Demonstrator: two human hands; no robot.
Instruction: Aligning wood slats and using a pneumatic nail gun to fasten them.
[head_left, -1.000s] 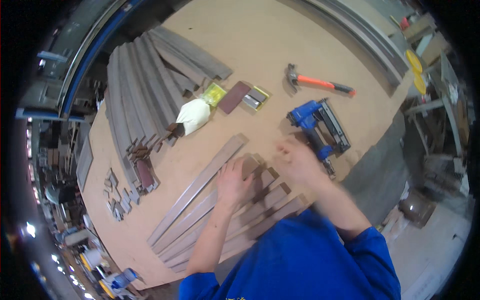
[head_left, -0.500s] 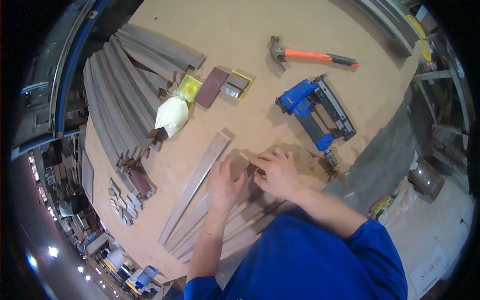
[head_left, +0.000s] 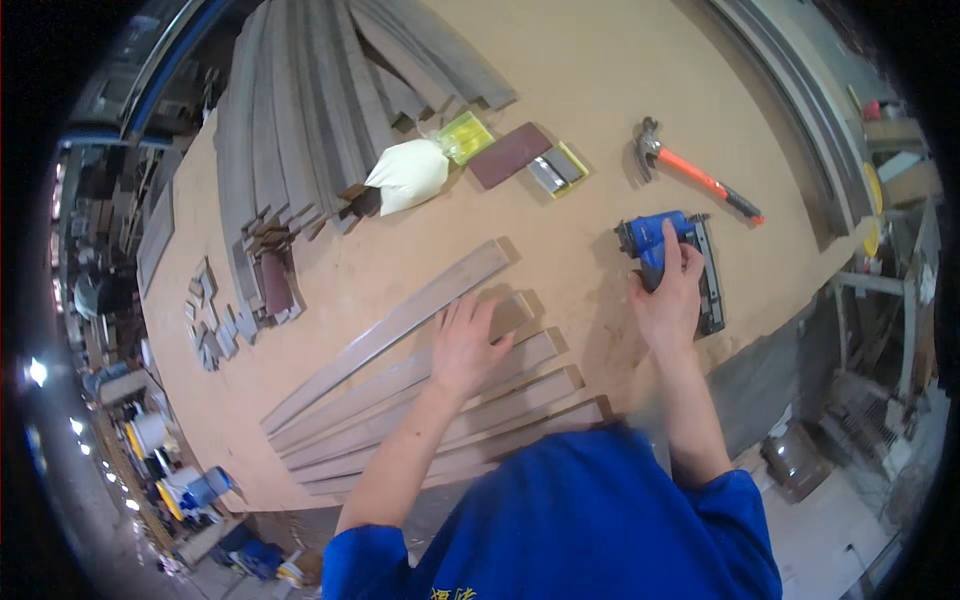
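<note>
My right hand (head_left: 668, 305) is closed round the handle of a blue and black nail gun (head_left: 652, 233) lying on the table, its thumb on the near side. The gun's dark magazine shows beyond my fingers. My left hand (head_left: 465, 345) rests, fingers apart, over a wooden strip (head_left: 390, 385) and grips nothing I can see. Beside it, a strip with a pale edge (head_left: 400, 318) lies farther off. Several more strips (head_left: 515, 398) fan out nearer to me, their right ends spread apart.
A claw hammer (head_left: 700, 178) with an orange handle lies beyond the nail gun. At the far left are stacked grey strips (head_left: 290, 120), a white bag (head_left: 410, 178), a maroon block (head_left: 510, 155) and a small yellow box (head_left: 560, 170). Small offcuts (head_left: 210, 320) lie left; long profiles (head_left: 800, 100) line the right edge.
My right hand has left the strips and moved right onto the nail gun. My left hand stays over the strips, its fingers now farther apart. The whole view has shifted.
</note>
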